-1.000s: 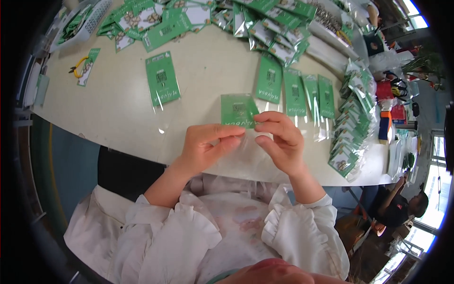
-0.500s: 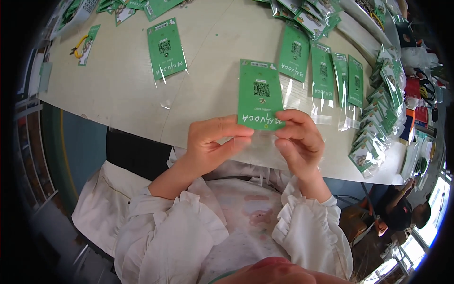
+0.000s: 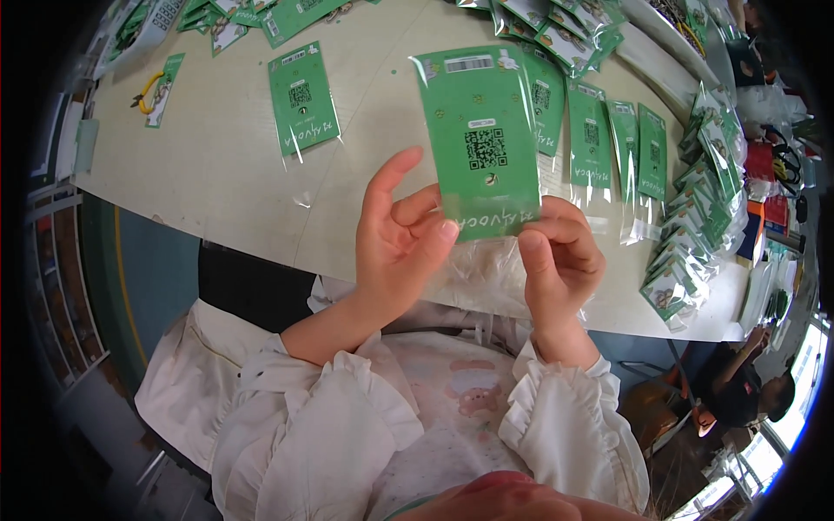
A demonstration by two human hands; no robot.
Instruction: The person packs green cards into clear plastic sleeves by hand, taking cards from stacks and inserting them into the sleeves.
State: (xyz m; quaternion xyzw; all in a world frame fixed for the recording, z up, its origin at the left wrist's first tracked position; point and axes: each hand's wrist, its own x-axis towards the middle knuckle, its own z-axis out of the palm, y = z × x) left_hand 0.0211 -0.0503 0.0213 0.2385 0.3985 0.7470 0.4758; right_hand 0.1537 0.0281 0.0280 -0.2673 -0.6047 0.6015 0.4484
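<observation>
Both hands hold one green card in a clear sleeve above the table edge.

The left hand (image 3: pixel 395 239) pinches the lower left edge of the green card (image 3: pixel 479 139) between thumb and bent fingers, index finger raised and free. The right hand (image 3: pixel 560 256) is closed on the lower right edge, where the clear sleeve (image 3: pixel 482 269) hangs loose below the card. The card stands upright, printed side to the camera, held over the near rim of the pale table (image 3: pixel 217 165). A single bagged card (image 3: pixel 301 97) lies flat to the left, well apart. A row of bagged cards (image 3: pixel 608 143) lies just behind the held one; a stack of packed cards (image 3: pixel 686 243) runs along the right side.
</observation>
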